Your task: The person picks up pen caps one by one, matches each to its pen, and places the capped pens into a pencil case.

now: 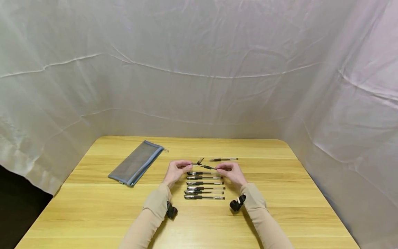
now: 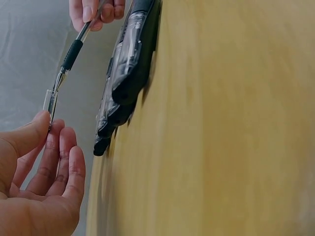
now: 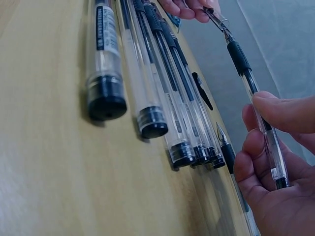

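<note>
My left hand (image 1: pixel 176 172) pinches a clear pen cap (image 2: pixel 50 102) between thumb and fingers. Opposite it, my right hand (image 1: pixel 231 172) holds a clear-barrelled gel pen (image 3: pixel 239 58) with a black grip, thumb and fingers around the barrel. The pen's metal tip is at the mouth of the cap, partly inside it in the left wrist view. Below both hands, several capped pens (image 1: pixel 204 197) lie side by side in a column. Beyond them are an uncapped pen (image 1: pixel 224 159) and a dark loose cap (image 1: pixel 200 160).
A grey mesh zip pouch (image 1: pixel 133 162) with blue edging lies at the left of the wooden table (image 1: pixel 93 211). Pale fabric (image 1: pixel 199 100) hangs behind and along the sides. Each wrist carries a small black camera (image 1: pixel 237 204).
</note>
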A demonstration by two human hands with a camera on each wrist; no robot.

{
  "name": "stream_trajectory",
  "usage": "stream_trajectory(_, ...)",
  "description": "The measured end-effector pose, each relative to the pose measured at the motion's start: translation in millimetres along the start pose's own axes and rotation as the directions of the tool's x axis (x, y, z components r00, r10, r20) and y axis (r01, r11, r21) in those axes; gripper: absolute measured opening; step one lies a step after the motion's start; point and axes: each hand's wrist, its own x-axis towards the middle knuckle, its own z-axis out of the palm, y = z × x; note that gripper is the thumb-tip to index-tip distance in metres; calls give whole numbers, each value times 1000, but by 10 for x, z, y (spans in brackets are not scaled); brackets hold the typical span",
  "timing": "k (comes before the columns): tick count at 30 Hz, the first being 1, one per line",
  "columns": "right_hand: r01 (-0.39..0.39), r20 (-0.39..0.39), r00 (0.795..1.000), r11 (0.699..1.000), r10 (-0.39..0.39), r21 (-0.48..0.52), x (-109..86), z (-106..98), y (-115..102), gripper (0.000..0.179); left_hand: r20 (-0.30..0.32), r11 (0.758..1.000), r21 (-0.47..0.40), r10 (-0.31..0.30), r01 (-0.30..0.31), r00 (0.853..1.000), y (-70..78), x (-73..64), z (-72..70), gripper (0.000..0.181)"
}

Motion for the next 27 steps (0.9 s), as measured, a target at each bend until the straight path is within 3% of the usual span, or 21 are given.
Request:
stream_trajectory(13,-25,45,999,999,26,-35,13,3,-18,25,27,999,32,36,-37,999,-9,28,63,23)
stream_trajectory(20,-66,51,997,994,62,82,7,0,-13,30,47,999,32,25,-27,999,-5,13,56,25)
stream_trajectory(27,-32,4,999,992,31,124,13,-7,-2,37,74,998,41,37,-40,997,2,9,41,27)
